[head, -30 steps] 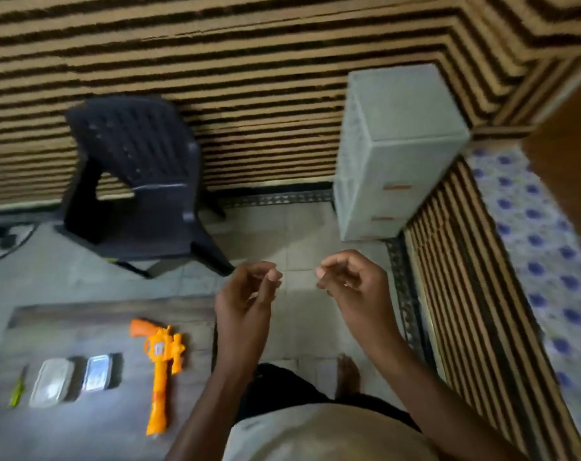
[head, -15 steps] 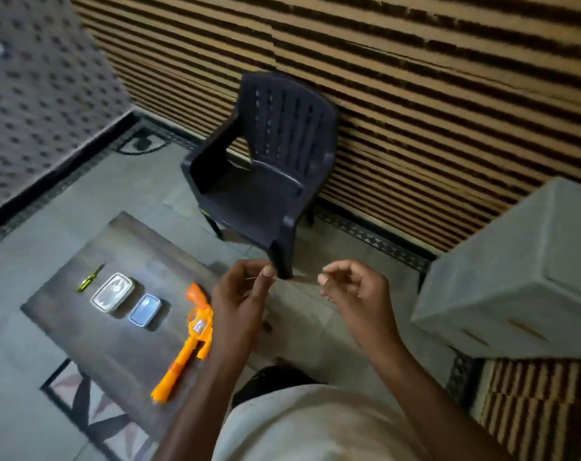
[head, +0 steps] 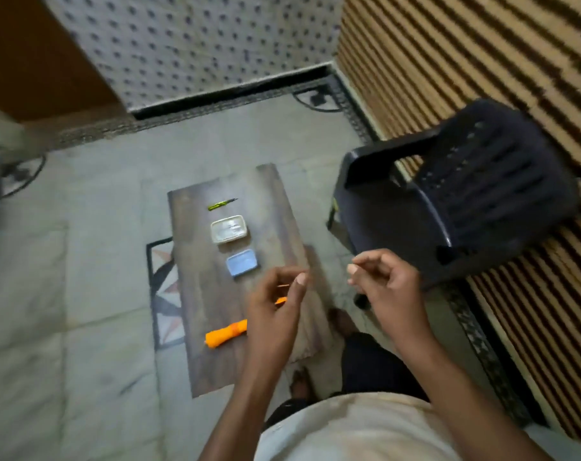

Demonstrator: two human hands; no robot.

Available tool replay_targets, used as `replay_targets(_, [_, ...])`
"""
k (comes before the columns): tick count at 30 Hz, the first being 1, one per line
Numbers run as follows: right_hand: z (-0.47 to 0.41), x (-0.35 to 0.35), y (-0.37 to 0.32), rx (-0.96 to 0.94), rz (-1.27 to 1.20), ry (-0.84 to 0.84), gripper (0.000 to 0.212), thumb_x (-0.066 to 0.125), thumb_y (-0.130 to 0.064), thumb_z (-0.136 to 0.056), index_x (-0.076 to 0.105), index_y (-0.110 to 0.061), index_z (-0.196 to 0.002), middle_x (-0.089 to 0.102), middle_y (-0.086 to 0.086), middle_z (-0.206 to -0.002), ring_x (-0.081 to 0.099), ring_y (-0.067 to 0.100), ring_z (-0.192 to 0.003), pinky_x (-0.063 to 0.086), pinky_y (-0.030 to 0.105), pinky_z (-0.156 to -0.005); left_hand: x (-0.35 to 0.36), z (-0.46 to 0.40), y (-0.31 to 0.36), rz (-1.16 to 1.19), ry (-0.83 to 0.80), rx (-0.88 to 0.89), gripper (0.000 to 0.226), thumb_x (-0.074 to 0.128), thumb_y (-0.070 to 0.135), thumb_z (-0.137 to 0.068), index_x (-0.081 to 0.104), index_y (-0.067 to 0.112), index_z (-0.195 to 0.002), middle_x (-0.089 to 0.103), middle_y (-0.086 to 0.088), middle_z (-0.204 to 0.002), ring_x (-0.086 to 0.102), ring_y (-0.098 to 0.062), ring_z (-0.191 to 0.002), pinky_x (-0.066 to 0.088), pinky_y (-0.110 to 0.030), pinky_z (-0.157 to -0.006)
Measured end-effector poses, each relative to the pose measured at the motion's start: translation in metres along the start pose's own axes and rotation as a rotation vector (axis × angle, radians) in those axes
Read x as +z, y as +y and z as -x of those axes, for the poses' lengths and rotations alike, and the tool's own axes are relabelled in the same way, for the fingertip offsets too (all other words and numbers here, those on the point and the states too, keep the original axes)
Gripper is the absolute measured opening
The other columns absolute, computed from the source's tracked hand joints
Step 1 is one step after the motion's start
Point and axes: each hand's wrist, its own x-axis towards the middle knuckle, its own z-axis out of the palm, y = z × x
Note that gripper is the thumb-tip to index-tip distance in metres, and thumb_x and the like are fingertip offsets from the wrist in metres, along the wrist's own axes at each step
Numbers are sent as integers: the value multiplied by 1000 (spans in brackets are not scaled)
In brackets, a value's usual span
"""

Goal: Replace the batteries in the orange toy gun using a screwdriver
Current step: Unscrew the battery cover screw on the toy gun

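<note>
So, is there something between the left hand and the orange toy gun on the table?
Nothing visible blocks it. The left hand hovers above the orange toy gun, hiding its middle part from the camera. The blue tray, white tray and screwdriver lie farther along the table, out of the way.
</note>
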Motion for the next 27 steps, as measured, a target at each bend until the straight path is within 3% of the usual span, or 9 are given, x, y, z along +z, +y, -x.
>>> replay_targets(3, [-40, 29, -5, -39, 46, -187, 14, 75, 1, -88, 70, -11, -87, 73, 9, -80, 74, 30, -77, 57, 39, -75, -5, -19, 0, 23, 141, -74, 13, 72, 14, -101, 76, 22, -91, 77, 3, -84, 74, -15, -84, 55, -21, -71])
replay_targets(5, [-74, 49, -8, -51, 67, -337, 15, 76, 0, -88, 70, -14, -87, 74, 10, -82, 73, 34, -81, 58, 41, -78, -4, -36, -1, 35, 277, -125, 12, 73, 19, -100, 76, 26, -91, 77, 2, -85, 75, -20, -87, 61, -34, -75])
replay_targets(9, [-132, 75, -22, -71, 137, -571, 20, 76, 2, -88, 71, -18, -86, 73, 5, -80, 71, 23, -76, 59, 35, -76, 5, -60, 9, 82, 512, -173, 6, 73, 27, -96, 76, 29, -91, 77, 9, -87, 75, -17, -89, 62, -56, -88])
replay_targets(13, [-177, 98, -37, -64, 207, -826, 20, 75, 0, -89, 70, -20, -87, 73, 5, -78, 70, 16, -70, 56, 28, -70, 23, -72, 27, 140, 736, -232, 6, 74, 20, -99, 76, 26, -97, 79, 8, -93, 76, -21, -96, 61, -54, -92])
replay_targets(16, [-187, 116, -47, -97, 263, -1023, 19, 75, -2, -90, 70, -20, -87, 73, 1, -77, 71, 12, -69, 56, 27, -70, 36, -65, 35, 182, 928, -254, 10, 74, 17, -99, 75, 26, -99, 79, 3, -96, 76, -24, -97, 62, -41, -85])
replay_targets(18, [-188, 122, -49, -128, 278, -1073, 15, 76, -6, -90, 71, -20, -88, 74, -1, -79, 74, 15, -72, 58, 31, -71, 42, -59, 37, 186, 976, -251, 11, 73, 14, -100, 75, 26, -98, 78, 1, -96, 76, -20, -91, 58, -29, -77])
replay_targets(20, [-182, 127, -54, -167, 284, -1145, 11, 77, -10, -91, 72, -19, -91, 75, 0, -81, 75, 17, -75, 58, 33, -73, 42, -49, 37, 182, 1053, -246, 15, 73, 15, -100, 75, 30, -97, 79, 3, -95, 77, -17, -91, 57, -28, -77])
replay_targets(24, [-162, 130, -64, -232, 285, -1211, 7, 75, -12, -93, 72, -16, -98, 75, -1, -87, 75, 12, -78, 60, 31, -74, 41, -30, 33, 230, 1150, -264, 18, 73, 22, -100, 77, 39, -94, 79, 8, -98, 76, -18, -100, 62, -50, -90])
replay_targets(27, [-153, 126, -65, -254, 304, -1245, 8, 74, -12, -94, 72, -16, -100, 75, -2, -89, 75, 12, -80, 61, 30, -75, 46, -20, 28, 258, 1177, -262, 14, 72, 25, -100, 76, 39, -97, 79, 9, -100, 76, -19, -102, 59, -57, -94])
